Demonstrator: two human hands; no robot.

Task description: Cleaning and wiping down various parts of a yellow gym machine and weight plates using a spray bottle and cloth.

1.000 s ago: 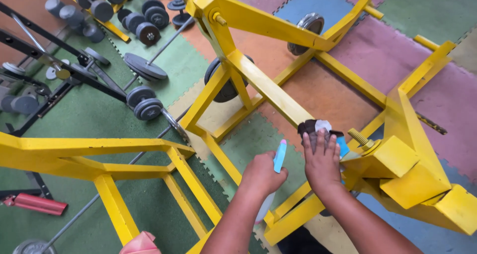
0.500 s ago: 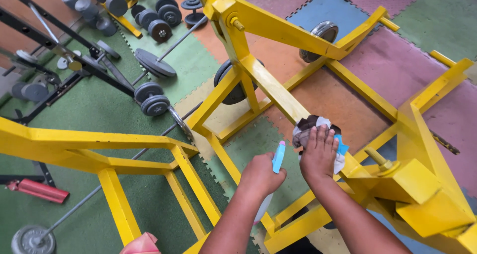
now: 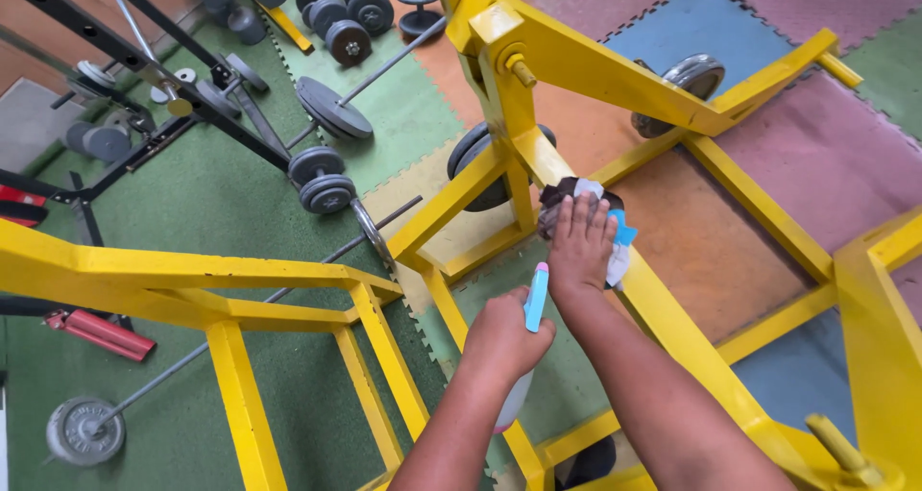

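1. Cloth work first: the right hand (image 3: 579, 246) presses a bunched dark, white and blue rag (image 3: 588, 203) flat against the sloping yellow beam (image 3: 672, 332) of the steel frame, fingers (image 3: 576, 224) spread open over the cloth, not clenched. A flat palm like this puts even pressure on the painted face.
2. Rag position: it sits on the upper part of the beam, just below where the beam meets the upright post (image 3: 504, 97). Wiping along the beam's length, not across it, would suit the narrow face.
3. Folding the loose blue edge under the palm would stop it trailing off the side.
4. The left hand (image 3: 504, 342) is closed around a spray bottle (image 3: 534, 301) with a pale blue and pink top, held just beside the right wrist, apart from the beam.
5. Aiming the nozzle at the beam ahead of the rag seems wiser than wetting the foam floor mats (image 3: 403, 116).
6. Weight plates (image 3: 327, 188) and a barbell (image 3: 192, 366) lie well away to the left.
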